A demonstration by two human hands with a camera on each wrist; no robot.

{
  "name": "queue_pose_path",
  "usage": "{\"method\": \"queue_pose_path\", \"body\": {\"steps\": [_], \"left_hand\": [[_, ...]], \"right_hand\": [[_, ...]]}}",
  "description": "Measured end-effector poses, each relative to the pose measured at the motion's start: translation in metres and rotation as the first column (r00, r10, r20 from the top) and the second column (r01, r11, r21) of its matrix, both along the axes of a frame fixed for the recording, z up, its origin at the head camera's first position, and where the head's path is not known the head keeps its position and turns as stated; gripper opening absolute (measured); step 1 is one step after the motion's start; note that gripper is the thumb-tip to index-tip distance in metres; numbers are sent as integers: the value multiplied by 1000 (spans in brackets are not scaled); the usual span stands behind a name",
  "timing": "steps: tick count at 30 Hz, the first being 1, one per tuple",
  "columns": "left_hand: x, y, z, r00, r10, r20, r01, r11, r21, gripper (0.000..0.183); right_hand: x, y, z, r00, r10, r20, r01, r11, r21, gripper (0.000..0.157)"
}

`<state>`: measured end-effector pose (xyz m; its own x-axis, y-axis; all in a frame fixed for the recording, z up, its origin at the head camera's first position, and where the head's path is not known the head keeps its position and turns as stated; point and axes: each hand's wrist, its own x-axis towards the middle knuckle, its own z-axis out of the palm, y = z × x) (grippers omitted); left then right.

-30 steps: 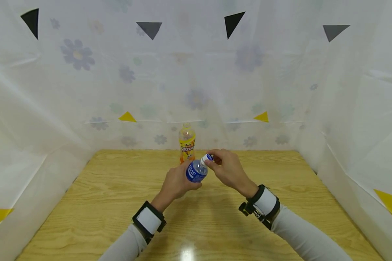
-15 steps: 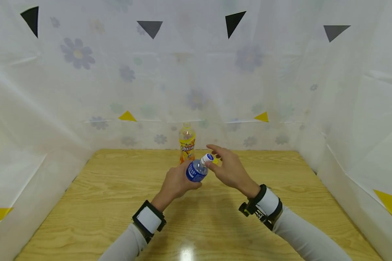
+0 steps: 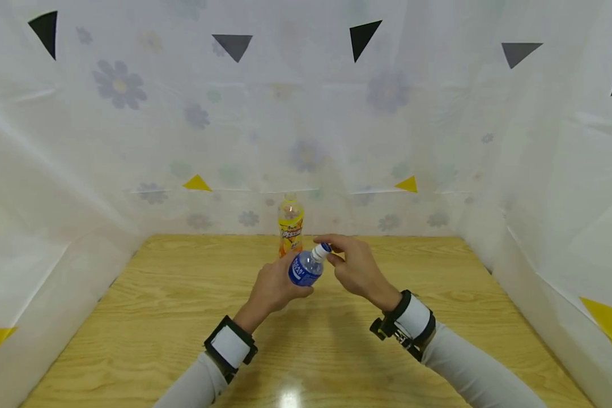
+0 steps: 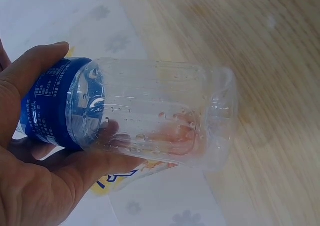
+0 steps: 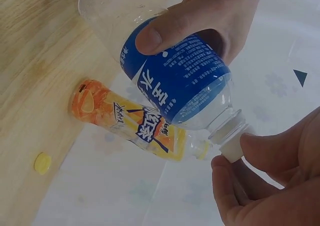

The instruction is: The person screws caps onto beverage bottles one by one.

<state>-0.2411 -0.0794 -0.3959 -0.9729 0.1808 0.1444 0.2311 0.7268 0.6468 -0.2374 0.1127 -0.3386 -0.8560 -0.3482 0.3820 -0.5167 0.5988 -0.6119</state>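
My left hand (image 3: 277, 288) grips a clear plastic bottle (image 3: 305, 271) round its blue label, holding it tilted above the table with its neck towards the right hand. Water drops cling inside its transparent lower part (image 4: 150, 106), seen in the left wrist view; I see no liquid filling it. A white cap (image 5: 232, 148) sits at the bottle's mouth, and the thumb and finger of my right hand (image 3: 359, 271) pinch it. In the head view the right index finger reaches over the cap's blue top. How tightly the cap is screwed on cannot be seen.
An uncapped bottle with an orange and yellow label (image 3: 290, 229) stands behind the left hand, near the table's back edge. A yellow cap (image 5: 43, 162) lies on the wooden table (image 3: 183, 317). White flowered sheeting (image 3: 306, 113) encloses the back and sides.
Half a second ago the right fingers were spread away from the white cap; now they have closed back onto it. The left hand and bottle have stayed nearly in place.
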Motion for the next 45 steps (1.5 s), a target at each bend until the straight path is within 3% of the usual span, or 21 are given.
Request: {"method": "queue_pose_path", "body": {"steps": [8, 26, 45], "left_hand": [[1, -2, 1, 1000, -9, -22, 9, 1000, 5, 74], [1, 2, 1, 1000, -8, -21, 8, 1000, -8, 73], [2, 3, -1, 1000, -5, -27, 5, 1000, -20, 71]], "right_hand": [[0, -1, -3, 1000, 3, 1, -3, 1000, -16, 42], [-2, 1, -8, 995, -20, -99, 22, 1000, 21, 33], [-3, 3, -10, 996, -43, -80, 45, 999, 18, 28]]}}
